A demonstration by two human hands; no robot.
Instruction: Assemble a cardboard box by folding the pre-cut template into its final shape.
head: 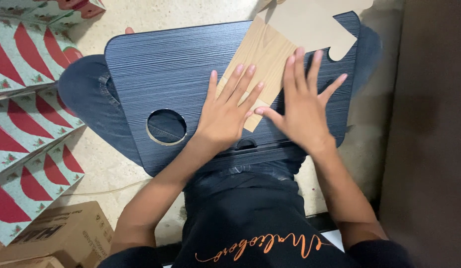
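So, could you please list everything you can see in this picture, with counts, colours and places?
lap board: one, dark blue, wood-grained, with a round hole, resting across the knees.
cardboard piece: one, flat, tan with a wood-print side, on the board's upper right, under both hands.
patterned boxes: several, pale green with red shapes, stacked at left.
brown carton: at least one, bottom left.
floor: pale, speckled.
jeans: blue, under the board.
dark top: black with orange lettering.
left hand: flat on the cardboard, fingers spread.
right hand: flat on the cardboard, fingers spread.
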